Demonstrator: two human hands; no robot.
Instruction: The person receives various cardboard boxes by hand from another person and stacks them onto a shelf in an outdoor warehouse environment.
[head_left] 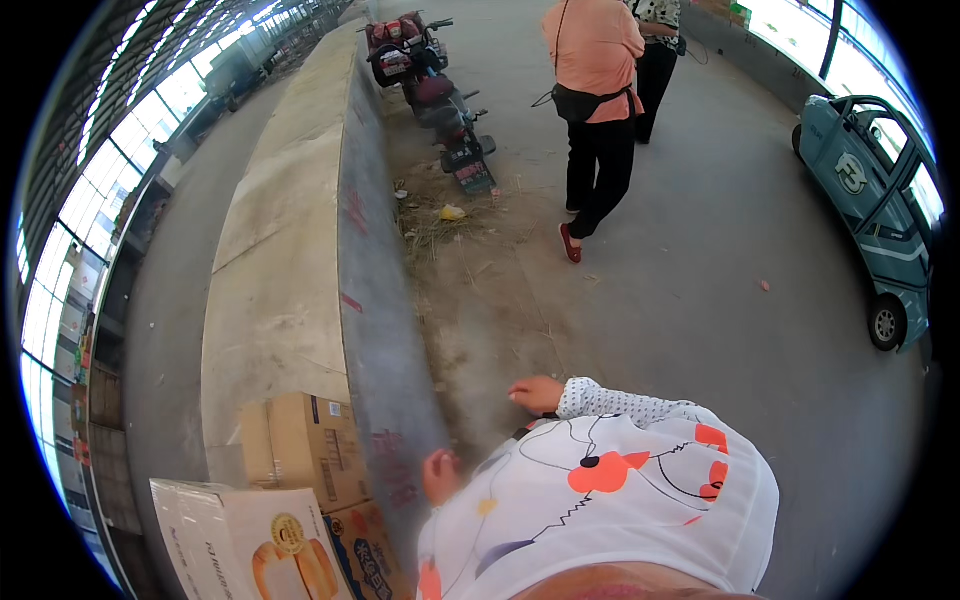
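My left hand [440,477] hangs beside the low wall, close to the cartons, its fingers loosely curled and nothing visible in them. Part of it is hidden by my white patterned top [540,500]. My right hand [537,395] swings in front of my body, the fingers bent in and holding nothing that I can see. A white sleeve with dark dots [625,402] covers that forearm. Nearest to the left hand are a brown carton [335,455], a white carton [225,545] and a blue-and-brown carton [368,550], stacked on the ledge.
A raised concrete ledge [290,230] runs along my left. Ahead, motorbikes [440,110] stand beside it, near scattered straw [430,235]. A person in an orange shirt [595,60] walks in front, with another person [657,60] beyond. A small blue-green car [870,200] stands at the right.
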